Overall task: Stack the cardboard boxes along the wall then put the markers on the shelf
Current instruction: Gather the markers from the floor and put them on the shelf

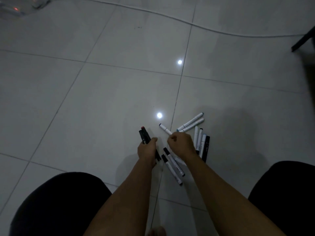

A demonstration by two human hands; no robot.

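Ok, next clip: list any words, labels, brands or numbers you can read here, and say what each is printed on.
No text here can be read.
White marker pair on the floor: dark print along one barrel, too small and blurred to read.
Black markers held in the left hand: a pale mark on one barrel, unreadable.
White marker pinched by the right hand: no visible print.

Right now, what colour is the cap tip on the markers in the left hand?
Red, seen in the head view.
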